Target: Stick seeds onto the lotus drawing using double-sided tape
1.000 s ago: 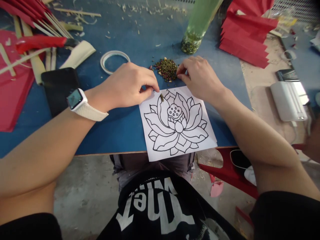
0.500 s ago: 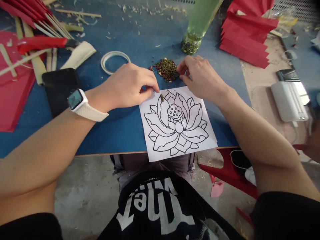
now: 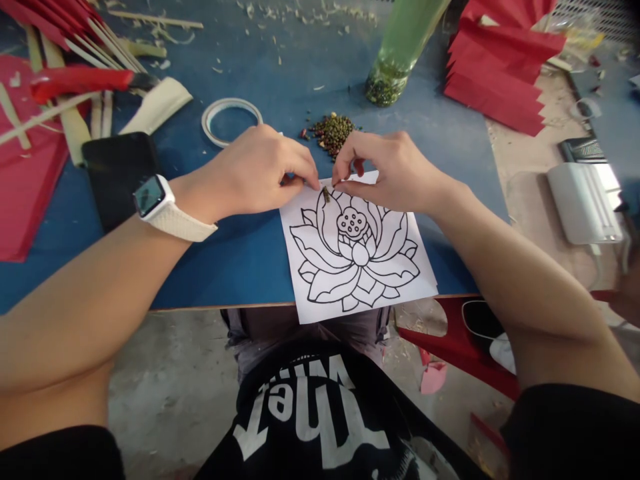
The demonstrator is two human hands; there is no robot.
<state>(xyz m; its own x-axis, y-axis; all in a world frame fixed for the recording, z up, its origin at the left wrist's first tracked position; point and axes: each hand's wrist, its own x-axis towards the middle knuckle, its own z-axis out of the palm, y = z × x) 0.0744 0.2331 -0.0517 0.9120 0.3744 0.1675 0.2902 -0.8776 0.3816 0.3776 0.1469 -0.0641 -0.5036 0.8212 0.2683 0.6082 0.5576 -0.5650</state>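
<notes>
A white sheet of paper (image 3: 310, 293) printed with a black-outlined lotus flower lies at the table's front edge, its lower edge overhanging. A few green beans (image 3: 327, 194) sit inside an upper left petal. My left hand (image 3: 273, 170) rests at the sheet's upper left corner, thumb and index finger closed together; anything between them is hidden. Above the sheet's top edge, my right hand (image 3: 385, 170) pinches with thumb and index finger close to those beans. What it pinches is too small to make out. Just behind the hands is a small pile of mixed beans (image 3: 334, 133).
Behind my left hand lies a roll of tape (image 3: 207, 123). A black phone (image 3: 120, 173) and a red-handled tool (image 3: 83, 81) lie left. A green liquid-filled bottle (image 3: 400, 60) stands behind the beans. Folded red paper (image 3: 500, 80) and a white power bank (image 3: 583, 200) are right.
My right hand has moved from the bean pile toward me and left, to the sheet's top edge beside the placed beans. My left hand has stayed nearly still.
</notes>
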